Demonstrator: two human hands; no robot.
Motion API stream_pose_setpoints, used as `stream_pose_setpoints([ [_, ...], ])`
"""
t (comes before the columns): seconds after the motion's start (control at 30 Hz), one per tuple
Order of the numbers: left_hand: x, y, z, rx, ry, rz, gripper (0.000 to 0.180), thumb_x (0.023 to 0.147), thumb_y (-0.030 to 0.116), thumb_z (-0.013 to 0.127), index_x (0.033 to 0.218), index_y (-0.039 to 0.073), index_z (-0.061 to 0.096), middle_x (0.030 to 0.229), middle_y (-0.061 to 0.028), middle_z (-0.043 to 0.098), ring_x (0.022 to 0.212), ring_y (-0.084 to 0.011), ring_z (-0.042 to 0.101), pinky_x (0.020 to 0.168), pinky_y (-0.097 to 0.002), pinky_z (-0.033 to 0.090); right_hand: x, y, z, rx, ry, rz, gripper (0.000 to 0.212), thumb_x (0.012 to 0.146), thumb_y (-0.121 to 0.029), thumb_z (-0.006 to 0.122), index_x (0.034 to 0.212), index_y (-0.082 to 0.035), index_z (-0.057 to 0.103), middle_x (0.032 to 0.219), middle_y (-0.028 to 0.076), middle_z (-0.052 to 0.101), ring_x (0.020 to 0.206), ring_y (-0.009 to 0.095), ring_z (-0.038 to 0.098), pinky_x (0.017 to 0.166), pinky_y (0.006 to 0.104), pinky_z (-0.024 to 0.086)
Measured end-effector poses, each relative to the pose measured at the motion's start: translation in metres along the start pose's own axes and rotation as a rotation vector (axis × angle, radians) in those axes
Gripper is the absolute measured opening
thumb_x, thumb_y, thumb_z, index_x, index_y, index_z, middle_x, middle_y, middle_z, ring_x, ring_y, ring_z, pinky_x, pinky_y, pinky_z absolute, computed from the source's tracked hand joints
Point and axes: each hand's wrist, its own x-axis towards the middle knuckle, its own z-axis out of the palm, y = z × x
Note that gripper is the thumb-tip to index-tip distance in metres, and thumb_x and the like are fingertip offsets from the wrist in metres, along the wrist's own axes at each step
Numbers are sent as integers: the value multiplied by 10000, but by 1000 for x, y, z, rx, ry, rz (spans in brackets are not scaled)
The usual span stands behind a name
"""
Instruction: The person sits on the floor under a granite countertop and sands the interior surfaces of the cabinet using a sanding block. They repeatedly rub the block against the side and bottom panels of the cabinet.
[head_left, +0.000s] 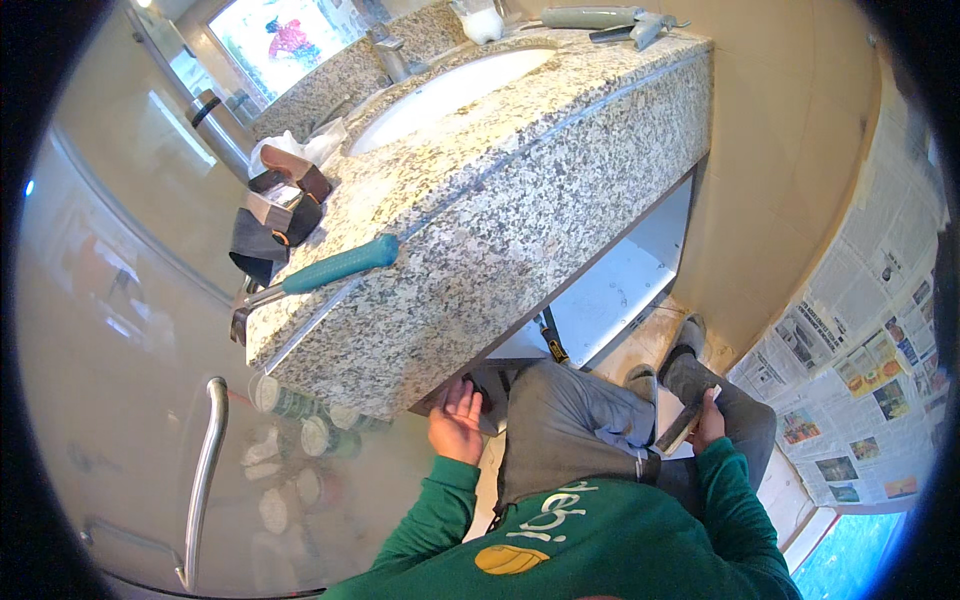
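My left hand (458, 424) is under the front edge of the granite vanity top (520, 225). Its fingers are stretched out against or close beside a dark panel (490, 392); I cannot tell whether they touch. Over my lap, my right hand (709, 424) grips a flat piece with a pale face and a dark edge (678, 422), held tilted; its exact kind is unclear. A tool with a black and yellow handle (553, 338) leans at the opening of the white cabinet (640, 268), near my knee. Its head is hidden.
On the counter lie a hammer with a teal handle (340, 268), dark and brown block-like pieces (280, 205) and a caulking gun (600, 18). An oval sink (450, 98) is set into it. Glass with a metal handle (208, 470) stands left; newspaper sheets (850, 350) hang right.
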Motion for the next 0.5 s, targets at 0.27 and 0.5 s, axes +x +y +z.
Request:
stream_pose_setpoints([
  [0.27, 21, -38, -17, 4, -53, -16, 988, 878, 821, 252, 1465, 27, 282, 1482, -243, 405, 1315, -447, 455, 1083, -564, 373, -6, -1, 2, -57, -42, -4, 761, 885, -747, 471, 1347, -142, 463, 1212, 103, 612, 1007, 326, 632, 739, 558, 525],
  [0.5, 45, -57, -25, 19, -90, 72, 1017, 842, 865, 199, 1404, 32, 354, 1434, -270, 439, 1250, -439, 508, 1080, -555, 369, -8, -2, 4, -58, -22, -14, 752, 885, -732, 491, 1370, -157, 482, 1263, 91, 623, 1091, 337, 620, 843, 620, 487],
])
